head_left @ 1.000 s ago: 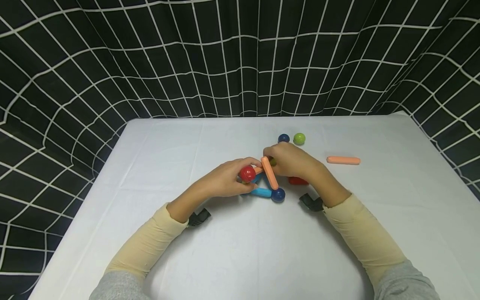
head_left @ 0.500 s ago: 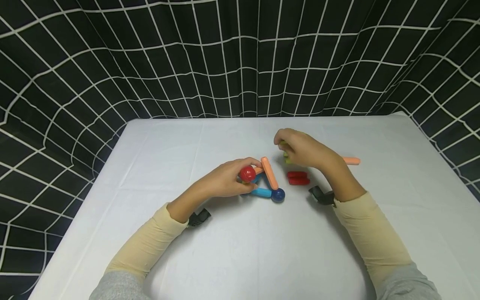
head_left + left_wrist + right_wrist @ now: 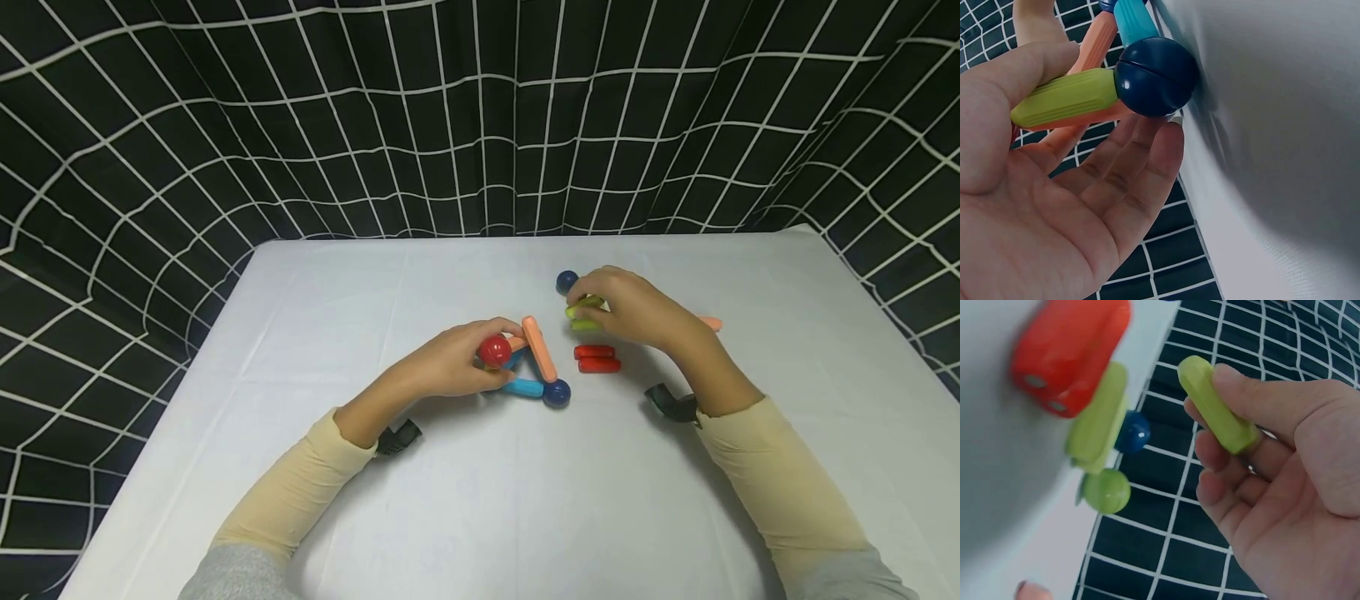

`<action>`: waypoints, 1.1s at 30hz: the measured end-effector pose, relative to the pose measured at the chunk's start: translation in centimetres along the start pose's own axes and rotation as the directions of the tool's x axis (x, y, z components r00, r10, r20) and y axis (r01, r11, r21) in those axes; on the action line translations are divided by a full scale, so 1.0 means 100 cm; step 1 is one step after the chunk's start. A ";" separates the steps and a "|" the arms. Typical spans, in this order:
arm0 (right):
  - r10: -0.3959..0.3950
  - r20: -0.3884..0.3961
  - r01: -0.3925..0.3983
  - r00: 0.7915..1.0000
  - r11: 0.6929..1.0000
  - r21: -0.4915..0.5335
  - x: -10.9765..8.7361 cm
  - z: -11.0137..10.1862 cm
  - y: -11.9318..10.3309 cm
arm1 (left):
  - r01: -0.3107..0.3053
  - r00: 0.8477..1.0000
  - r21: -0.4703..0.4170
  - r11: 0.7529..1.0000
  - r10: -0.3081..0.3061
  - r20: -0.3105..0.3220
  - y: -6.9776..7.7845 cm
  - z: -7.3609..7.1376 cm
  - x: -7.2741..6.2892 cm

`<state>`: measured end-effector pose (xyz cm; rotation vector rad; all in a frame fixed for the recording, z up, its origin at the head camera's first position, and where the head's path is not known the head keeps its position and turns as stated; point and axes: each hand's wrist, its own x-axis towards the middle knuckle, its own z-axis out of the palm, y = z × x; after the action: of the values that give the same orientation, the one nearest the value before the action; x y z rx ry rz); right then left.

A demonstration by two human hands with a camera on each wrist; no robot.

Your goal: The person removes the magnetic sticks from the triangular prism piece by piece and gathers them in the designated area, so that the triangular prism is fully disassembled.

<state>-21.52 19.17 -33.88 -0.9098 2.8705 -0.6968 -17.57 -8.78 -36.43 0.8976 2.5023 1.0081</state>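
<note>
Black fabric (image 3: pixel 442 108) with white grid lines hangs far, left and right around a white-covered table (image 3: pixel 465 517).

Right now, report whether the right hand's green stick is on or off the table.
Off: the right wrist view shows the green stick pinched in the right hand, apart from the table.

Black curtain (image 3: pixel 498 112) with white grid lines, behind white-covered table (image 3: pixel 480 500).
</note>
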 end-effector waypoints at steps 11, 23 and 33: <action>0.048 0.083 -0.049 0.995 0.999 0.005 -0.005 0.014 0.005 | -0.008 1.000 -0.002 1.000 0.008 -0.004 -0.003 0.000 -0.001; 0.119 0.050 -0.115 0.992 0.991 -0.060 -0.011 0.017 0.008 | 0.002 1.000 0.002 1.000 -0.002 -0.004 -0.002 0.001 0.000; 0.136 0.056 -0.129 0.989 0.985 -0.111 -0.024 0.010 0.013 | 0.005 1.000 0.005 1.000 -0.005 -0.002 0.000 0.000 -0.001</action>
<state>-20.06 21.05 -35.50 -0.7286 2.9026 -0.4970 -17.51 -8.82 -36.47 0.8924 2.5088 1.0021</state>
